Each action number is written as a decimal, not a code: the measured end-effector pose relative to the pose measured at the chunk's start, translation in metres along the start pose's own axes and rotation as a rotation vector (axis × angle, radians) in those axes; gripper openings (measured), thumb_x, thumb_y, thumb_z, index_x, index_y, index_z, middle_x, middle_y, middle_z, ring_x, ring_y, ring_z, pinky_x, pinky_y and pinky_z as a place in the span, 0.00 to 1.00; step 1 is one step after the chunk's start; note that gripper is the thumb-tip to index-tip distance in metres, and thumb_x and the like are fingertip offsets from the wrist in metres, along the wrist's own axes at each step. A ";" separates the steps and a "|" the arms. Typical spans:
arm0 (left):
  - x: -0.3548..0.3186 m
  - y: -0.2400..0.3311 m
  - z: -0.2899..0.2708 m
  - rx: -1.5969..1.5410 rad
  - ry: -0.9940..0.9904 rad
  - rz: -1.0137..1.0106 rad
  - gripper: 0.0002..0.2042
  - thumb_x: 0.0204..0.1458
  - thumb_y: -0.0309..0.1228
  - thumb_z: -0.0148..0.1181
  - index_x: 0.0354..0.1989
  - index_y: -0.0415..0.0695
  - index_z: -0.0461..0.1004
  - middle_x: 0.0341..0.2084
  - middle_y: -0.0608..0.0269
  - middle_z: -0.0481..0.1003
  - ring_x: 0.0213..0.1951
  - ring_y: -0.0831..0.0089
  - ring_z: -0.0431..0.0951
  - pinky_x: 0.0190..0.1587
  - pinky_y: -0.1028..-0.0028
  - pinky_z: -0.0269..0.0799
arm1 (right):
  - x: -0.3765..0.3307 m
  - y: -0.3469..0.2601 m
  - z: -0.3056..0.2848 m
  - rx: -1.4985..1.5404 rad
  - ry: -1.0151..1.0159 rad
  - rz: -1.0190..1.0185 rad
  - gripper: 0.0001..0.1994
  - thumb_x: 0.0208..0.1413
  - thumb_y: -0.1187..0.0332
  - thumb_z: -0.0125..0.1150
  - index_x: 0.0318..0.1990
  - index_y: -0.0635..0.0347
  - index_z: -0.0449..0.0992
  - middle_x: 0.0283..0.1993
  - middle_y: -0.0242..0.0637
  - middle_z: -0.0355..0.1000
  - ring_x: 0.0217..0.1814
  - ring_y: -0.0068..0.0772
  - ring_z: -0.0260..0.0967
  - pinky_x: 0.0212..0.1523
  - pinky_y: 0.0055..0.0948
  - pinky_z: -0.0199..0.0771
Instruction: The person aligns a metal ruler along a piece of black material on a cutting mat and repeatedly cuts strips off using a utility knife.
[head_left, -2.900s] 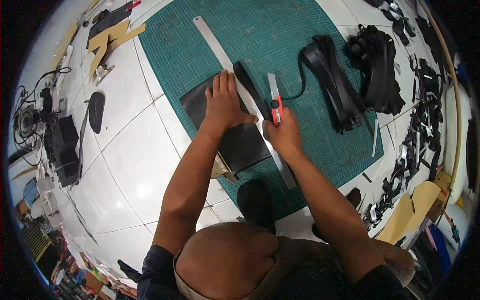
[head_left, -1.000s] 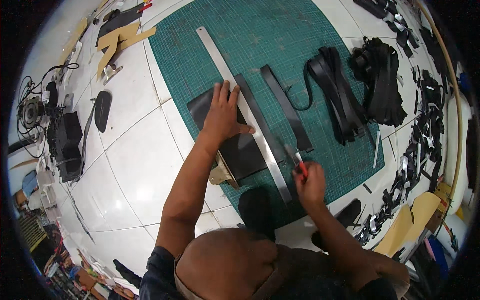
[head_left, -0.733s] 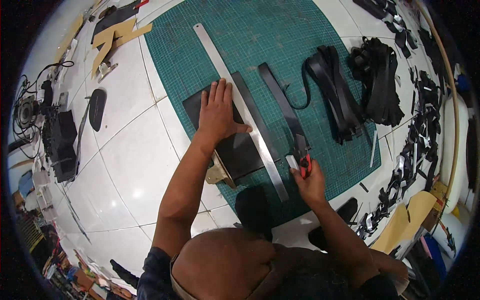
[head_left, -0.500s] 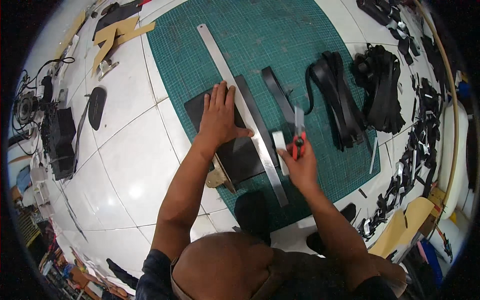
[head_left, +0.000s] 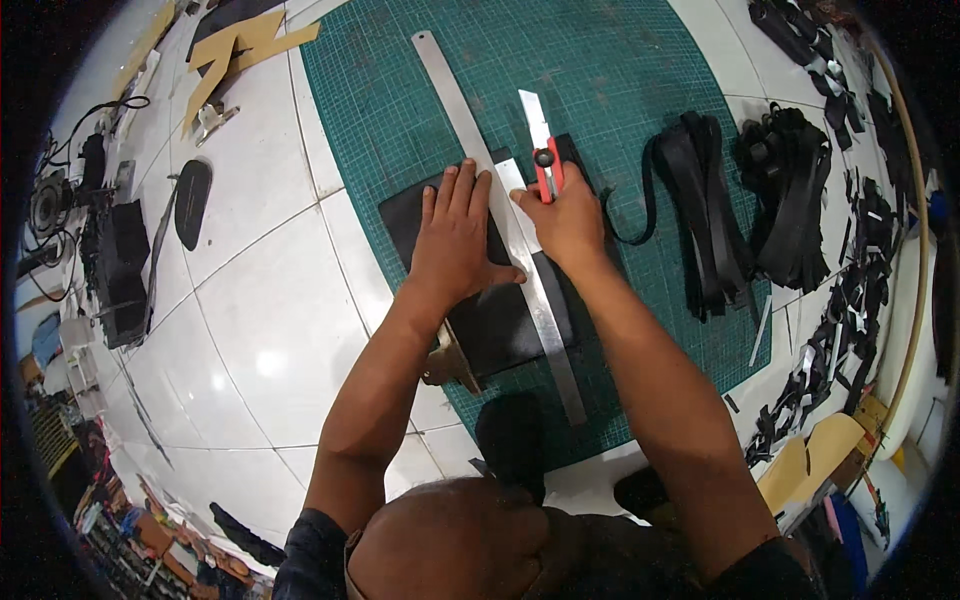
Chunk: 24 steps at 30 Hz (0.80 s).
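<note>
My left hand (head_left: 455, 240) lies flat with its fingers stretched out, pressing on a black sheet (head_left: 495, 325) and the long steel ruler (head_left: 455, 100) that crosses it at a slant. Closed around a red-handled utility knife (head_left: 546, 160) is my right hand (head_left: 574, 225), just right of the ruler. The knife's blade points away from me, above the mat. A short white strip (head_left: 516, 190) lies along the ruler's right edge, beside my right fingers; whether they touch it I cannot tell. Under everything is the green cutting mat (head_left: 620, 60).
Two bundles of black straps (head_left: 705, 220) (head_left: 785, 200) lie at the right. A brass-coloured metal piece (head_left: 452, 362) sits by the black sheet's near left corner. Tan card pieces (head_left: 235, 50) rest on white tiles at far left. Black scraps (head_left: 820, 350) line the right side.
My right hand has moved forward and left with the knife, up to the ruler. The white strip has moved with it and now lies along the ruler. My left hand stays on the ruler.
</note>
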<state>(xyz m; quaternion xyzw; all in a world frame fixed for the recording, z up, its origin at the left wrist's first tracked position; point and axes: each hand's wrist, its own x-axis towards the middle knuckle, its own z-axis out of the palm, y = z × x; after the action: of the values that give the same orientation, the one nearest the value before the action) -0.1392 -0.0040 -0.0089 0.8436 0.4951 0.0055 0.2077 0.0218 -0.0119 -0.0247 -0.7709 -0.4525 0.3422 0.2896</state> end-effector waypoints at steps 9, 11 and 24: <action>0.001 0.003 0.003 -0.009 -0.017 0.003 0.63 0.23 0.56 0.79 0.68 0.36 0.51 0.70 0.43 0.48 0.72 0.47 0.47 0.70 0.46 0.46 | 0.001 0.001 -0.005 -0.039 -0.016 -0.002 0.20 0.46 0.60 0.74 0.38 0.63 0.71 0.34 0.43 0.78 0.39 0.47 0.77 0.41 0.42 0.74; 0.003 0.006 0.003 0.023 -0.012 0.005 0.64 0.23 0.57 0.78 0.68 0.35 0.51 0.70 0.43 0.48 0.72 0.47 0.46 0.70 0.46 0.46 | -0.006 0.003 -0.010 -0.073 -0.010 -0.013 0.20 0.47 0.60 0.73 0.38 0.63 0.71 0.34 0.44 0.78 0.39 0.47 0.77 0.41 0.42 0.73; -0.002 -0.016 0.019 -0.121 0.043 0.076 0.67 0.20 0.61 0.78 0.70 0.36 0.49 0.70 0.40 0.45 0.72 0.42 0.41 0.71 0.42 0.36 | -0.165 0.067 -0.073 -0.052 -0.240 0.301 0.21 0.52 0.61 0.70 0.42 0.66 0.67 0.35 0.46 0.73 0.35 0.43 0.74 0.38 0.43 0.73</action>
<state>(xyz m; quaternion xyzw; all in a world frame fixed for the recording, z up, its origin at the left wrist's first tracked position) -0.1491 -0.0056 -0.0318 0.8476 0.4656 0.0612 0.2472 0.0543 -0.1984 0.0122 -0.7907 -0.3723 0.4592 0.1592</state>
